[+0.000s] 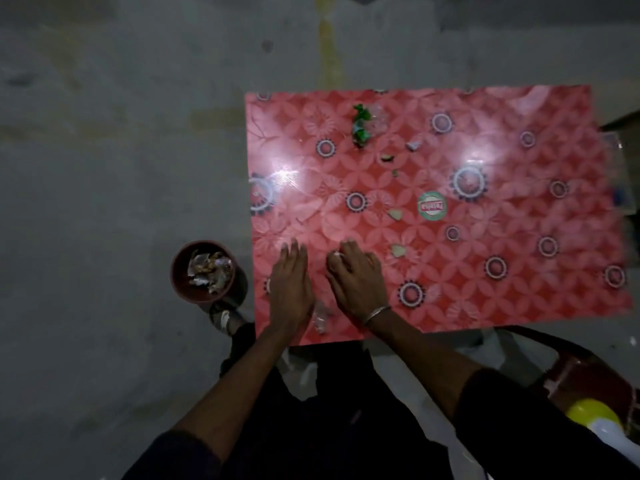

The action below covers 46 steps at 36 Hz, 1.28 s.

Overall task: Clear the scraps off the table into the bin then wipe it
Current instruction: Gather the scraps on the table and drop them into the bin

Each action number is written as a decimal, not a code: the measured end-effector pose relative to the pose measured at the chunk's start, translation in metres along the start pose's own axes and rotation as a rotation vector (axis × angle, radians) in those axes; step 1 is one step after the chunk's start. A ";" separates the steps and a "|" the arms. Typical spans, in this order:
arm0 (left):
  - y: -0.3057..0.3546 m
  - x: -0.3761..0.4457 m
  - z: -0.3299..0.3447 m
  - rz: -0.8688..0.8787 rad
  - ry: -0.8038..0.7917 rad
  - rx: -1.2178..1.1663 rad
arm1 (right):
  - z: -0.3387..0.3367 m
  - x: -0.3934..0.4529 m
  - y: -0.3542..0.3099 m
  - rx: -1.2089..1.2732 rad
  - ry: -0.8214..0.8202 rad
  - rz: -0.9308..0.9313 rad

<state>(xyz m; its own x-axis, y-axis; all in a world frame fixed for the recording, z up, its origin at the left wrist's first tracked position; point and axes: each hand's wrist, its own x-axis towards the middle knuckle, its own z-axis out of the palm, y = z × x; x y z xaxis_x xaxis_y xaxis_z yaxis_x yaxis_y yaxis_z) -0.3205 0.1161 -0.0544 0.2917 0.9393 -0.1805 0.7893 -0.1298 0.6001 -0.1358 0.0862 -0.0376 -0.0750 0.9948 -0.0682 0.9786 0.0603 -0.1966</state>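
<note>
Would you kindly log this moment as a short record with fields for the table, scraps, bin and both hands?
table: red patterned top, glossy
scraps: green wrapper at far edge; small pale bits mid-table; clear piece near edge
bin: round, red, on floor left of table, holding crumpled scraps
left hand: flat on table
right hand: over a small white scrap

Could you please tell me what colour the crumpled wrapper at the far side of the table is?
Green, seen in the head view: the crumpled green wrapper.
</note>
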 end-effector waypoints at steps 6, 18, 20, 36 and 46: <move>0.002 -0.001 0.013 -0.006 -0.097 0.223 | 0.017 0.012 0.032 -0.057 -0.080 -0.129; 0.012 0.005 -0.008 -0.016 -0.180 0.210 | -0.029 0.093 0.090 -0.007 0.001 0.427; 0.019 0.013 -0.008 0.002 -0.165 0.231 | -0.036 0.080 0.082 0.035 0.063 0.515; 0.044 0.111 0.011 0.247 -0.124 0.459 | 0.005 0.039 0.091 0.120 0.096 0.766; 0.060 0.113 0.030 0.157 -0.027 0.480 | -0.012 0.128 0.159 0.109 0.120 0.508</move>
<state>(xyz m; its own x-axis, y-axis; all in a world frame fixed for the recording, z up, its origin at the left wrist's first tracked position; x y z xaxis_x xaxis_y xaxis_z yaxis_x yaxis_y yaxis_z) -0.2242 0.2049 -0.0619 0.4359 0.8889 -0.1410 0.8922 -0.4063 0.1973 0.0121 0.2243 -0.0656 0.4317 0.8993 -0.0701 0.8599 -0.4338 -0.2690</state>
